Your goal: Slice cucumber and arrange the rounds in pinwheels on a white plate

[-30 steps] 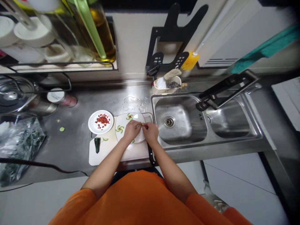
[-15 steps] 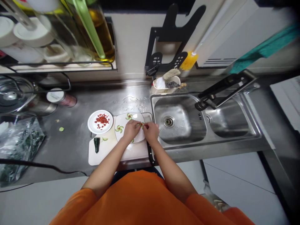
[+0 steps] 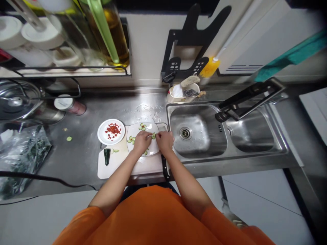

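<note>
Over the right part of a white square plate (image 3: pixel 132 130), my left hand (image 3: pixel 142 142) and my right hand (image 3: pixel 165 141) meet with pinched fingertips. Between them lies a small fan of green cucumber slices (image 3: pixel 153 135); whatever is in either pinch is too small to make out. More cucumber fans (image 3: pixel 131 139) sit around the plate, some with red bits at their middles. The square plate rests on a white cutting board (image 3: pixel 112 173). Left of it stands a round white plate (image 3: pixel 101 136) with red goji berries (image 3: pixel 113 130). A dark cucumber piece (image 3: pixel 107 157) lies on the board.
A black-handled knife (image 3: pixel 165 167) lies at the board's right, by my right wrist. Beyond is a steel double sink (image 3: pixel 199 131) with a black faucet (image 3: pixel 240 98). To the left are a plastic bag of greens (image 3: pixel 25 156), a jar (image 3: pixel 70 104) and a pot (image 3: pixel 46 110).
My hands remain over the same cucumber fan, fingertips shifting slightly. A red bit seen there earlier no longer shows. The whole view has shifted slightly.
</note>
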### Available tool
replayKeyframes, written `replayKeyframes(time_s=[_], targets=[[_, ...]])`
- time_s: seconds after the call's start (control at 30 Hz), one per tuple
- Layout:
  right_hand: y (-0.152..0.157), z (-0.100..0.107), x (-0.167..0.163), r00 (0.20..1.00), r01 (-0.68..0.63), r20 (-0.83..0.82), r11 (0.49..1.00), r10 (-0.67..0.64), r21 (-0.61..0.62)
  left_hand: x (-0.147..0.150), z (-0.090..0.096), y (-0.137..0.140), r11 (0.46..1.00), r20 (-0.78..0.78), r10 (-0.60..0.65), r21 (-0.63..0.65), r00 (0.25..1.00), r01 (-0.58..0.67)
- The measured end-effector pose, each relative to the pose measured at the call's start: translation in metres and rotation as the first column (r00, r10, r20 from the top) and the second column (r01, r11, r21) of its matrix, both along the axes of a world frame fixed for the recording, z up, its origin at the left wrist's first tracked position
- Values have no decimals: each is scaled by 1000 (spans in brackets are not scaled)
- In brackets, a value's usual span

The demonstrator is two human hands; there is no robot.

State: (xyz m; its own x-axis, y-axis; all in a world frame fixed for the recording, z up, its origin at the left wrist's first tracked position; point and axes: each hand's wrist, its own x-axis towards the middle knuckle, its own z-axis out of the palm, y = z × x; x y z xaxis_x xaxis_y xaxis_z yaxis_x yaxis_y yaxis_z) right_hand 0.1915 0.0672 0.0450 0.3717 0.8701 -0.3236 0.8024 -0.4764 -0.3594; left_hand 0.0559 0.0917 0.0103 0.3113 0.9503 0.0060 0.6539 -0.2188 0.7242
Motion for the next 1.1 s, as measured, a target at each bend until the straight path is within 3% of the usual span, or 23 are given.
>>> replayKeyframes(time_s=[0.43,1.1], targets=[[-6,0,-2,995,82,-61,996,-83,-19,5,1,0,1000,-3,-19,-6,1000,19],[-9,-5,3,995,73,-72,997,-71,24,9,-2,1,996,31,-82,-38,996,83]])
